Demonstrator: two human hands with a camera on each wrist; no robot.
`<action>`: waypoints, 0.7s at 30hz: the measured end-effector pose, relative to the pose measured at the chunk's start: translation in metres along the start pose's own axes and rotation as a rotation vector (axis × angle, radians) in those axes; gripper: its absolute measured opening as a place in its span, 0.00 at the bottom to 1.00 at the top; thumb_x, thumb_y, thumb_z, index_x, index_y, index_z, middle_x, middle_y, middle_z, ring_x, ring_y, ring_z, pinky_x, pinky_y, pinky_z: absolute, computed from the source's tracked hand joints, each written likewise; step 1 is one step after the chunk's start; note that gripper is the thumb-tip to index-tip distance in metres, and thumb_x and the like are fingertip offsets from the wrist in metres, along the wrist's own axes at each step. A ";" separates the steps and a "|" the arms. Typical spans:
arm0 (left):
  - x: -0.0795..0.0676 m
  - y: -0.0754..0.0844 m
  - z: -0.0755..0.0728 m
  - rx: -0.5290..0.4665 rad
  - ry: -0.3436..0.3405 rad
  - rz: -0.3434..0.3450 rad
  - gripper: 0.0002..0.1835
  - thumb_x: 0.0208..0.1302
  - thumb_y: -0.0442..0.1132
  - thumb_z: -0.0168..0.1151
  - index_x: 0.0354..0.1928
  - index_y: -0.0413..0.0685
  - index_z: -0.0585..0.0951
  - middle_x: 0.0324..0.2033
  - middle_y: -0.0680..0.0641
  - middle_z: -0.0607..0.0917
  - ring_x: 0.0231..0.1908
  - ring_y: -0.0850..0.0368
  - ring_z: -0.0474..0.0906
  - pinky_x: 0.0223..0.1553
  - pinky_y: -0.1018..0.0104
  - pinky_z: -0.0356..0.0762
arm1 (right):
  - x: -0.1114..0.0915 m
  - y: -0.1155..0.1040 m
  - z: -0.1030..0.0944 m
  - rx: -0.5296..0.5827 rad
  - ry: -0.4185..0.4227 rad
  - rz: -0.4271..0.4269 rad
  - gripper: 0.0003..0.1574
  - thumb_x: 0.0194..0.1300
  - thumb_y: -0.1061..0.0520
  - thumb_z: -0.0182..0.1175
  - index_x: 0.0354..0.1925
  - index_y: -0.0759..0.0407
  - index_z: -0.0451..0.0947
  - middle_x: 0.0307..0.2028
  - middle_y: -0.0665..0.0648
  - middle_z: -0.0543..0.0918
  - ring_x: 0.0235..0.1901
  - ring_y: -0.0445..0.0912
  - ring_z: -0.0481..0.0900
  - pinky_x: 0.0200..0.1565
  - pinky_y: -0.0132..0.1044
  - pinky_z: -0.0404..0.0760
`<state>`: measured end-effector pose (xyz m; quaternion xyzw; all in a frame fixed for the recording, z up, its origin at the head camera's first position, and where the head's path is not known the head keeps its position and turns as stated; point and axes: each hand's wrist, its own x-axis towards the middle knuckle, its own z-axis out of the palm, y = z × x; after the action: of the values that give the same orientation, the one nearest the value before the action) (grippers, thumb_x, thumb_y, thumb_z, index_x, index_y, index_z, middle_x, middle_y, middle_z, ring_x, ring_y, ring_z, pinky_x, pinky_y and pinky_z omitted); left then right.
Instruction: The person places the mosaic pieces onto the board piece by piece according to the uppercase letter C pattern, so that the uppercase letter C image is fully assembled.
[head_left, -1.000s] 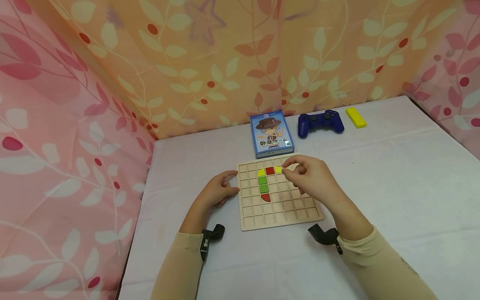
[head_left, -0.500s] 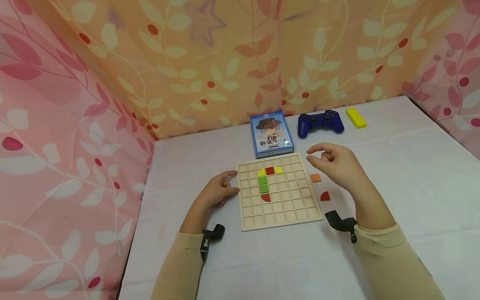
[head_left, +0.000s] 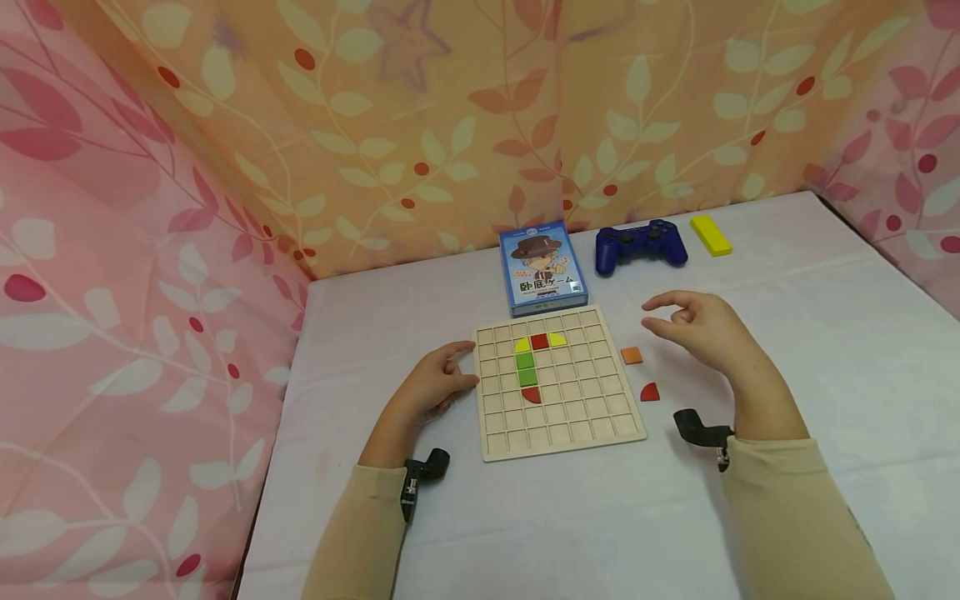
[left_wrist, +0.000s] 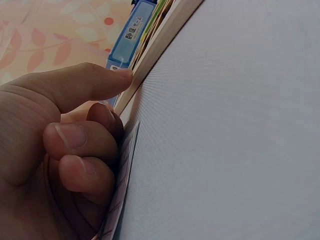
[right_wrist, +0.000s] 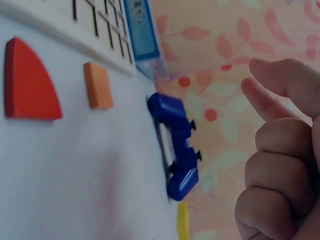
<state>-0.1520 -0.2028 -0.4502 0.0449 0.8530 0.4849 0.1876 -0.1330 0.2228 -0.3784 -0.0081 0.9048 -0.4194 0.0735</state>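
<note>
My left hand (head_left: pixel 437 379) rests at the left edge of a wooden grid board (head_left: pixel 581 412), thumb and index finger touching its side. Its other fingers curl over a thin, lined flat piece (left_wrist: pixel 120 182), mostly hidden beneath the hand. On the board lie two yellow quarter-circle tiles (head_left: pixel 558 340), a red square tile (head_left: pixel 539 342), two green square tiles (head_left: pixel 527 377) and a red quarter-circle tile (head_left: pixel 532 395). Right of the board, my right hand (head_left: pixel 697 327) hovers with nothing in it, thumb and index finger apart. Nearby lie an orange square tile (head_left: pixel 632 356) and another red quarter-circle tile (right_wrist: pixel 30 82).
Behind the board stands a blue game box (head_left: pixel 543 267), its front edge close to the board. A dark blue game controller (head_left: pixel 642 246) and a yellow block (head_left: pixel 711 236) lie at the back right. Floral curtains (head_left: pixel 420 125) close off the table's back and sides.
My right hand has left the yellow tile at the board's upper row and moved right, uncovering the orange and red tiles on the table. The left hand has stayed put.
</note>
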 end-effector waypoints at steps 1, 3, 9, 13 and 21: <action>0.000 0.000 0.000 -0.005 0.000 -0.002 0.36 0.63 0.42 0.75 0.72 0.62 0.73 0.16 0.49 0.74 0.09 0.58 0.63 0.12 0.65 0.63 | 0.002 0.003 0.000 -0.003 -0.013 0.009 0.32 0.68 0.39 0.67 0.61 0.57 0.79 0.17 0.49 0.63 0.17 0.45 0.61 0.21 0.37 0.60; 0.000 0.000 0.000 -0.007 -0.001 0.001 0.36 0.63 0.42 0.74 0.72 0.61 0.73 0.16 0.49 0.75 0.09 0.58 0.63 0.11 0.65 0.63 | 0.005 0.010 0.001 -0.006 -0.038 0.022 0.32 0.67 0.40 0.69 0.61 0.57 0.79 0.18 0.49 0.64 0.19 0.45 0.62 0.23 0.38 0.60; -0.001 -0.001 0.000 -0.008 0.000 0.012 0.36 0.63 0.41 0.74 0.72 0.61 0.73 0.16 0.49 0.75 0.09 0.58 0.63 0.11 0.66 0.63 | 0.015 0.029 0.012 -0.028 -0.142 0.033 0.36 0.64 0.41 0.72 0.63 0.58 0.79 0.20 0.50 0.69 0.25 0.46 0.68 0.33 0.39 0.66; -0.001 -0.001 0.000 -0.017 0.009 0.009 0.35 0.63 0.42 0.75 0.72 0.61 0.74 0.16 0.49 0.74 0.09 0.58 0.63 0.10 0.65 0.63 | 0.017 0.036 0.022 -0.054 -0.226 0.050 0.36 0.63 0.45 0.72 0.63 0.59 0.80 0.21 0.51 0.69 0.28 0.48 0.69 0.39 0.42 0.68; -0.001 0.000 0.001 0.002 0.021 -0.002 0.34 0.64 0.42 0.74 0.71 0.63 0.74 0.16 0.49 0.74 0.09 0.58 0.64 0.11 0.65 0.63 | 0.017 0.037 0.030 -0.132 -0.223 0.035 0.28 0.64 0.49 0.72 0.59 0.59 0.84 0.21 0.51 0.67 0.30 0.49 0.67 0.40 0.43 0.66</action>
<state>-0.1507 -0.2022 -0.4504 0.0394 0.8555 0.4842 0.1792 -0.1439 0.2227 -0.4277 -0.0438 0.9166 -0.3542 0.1802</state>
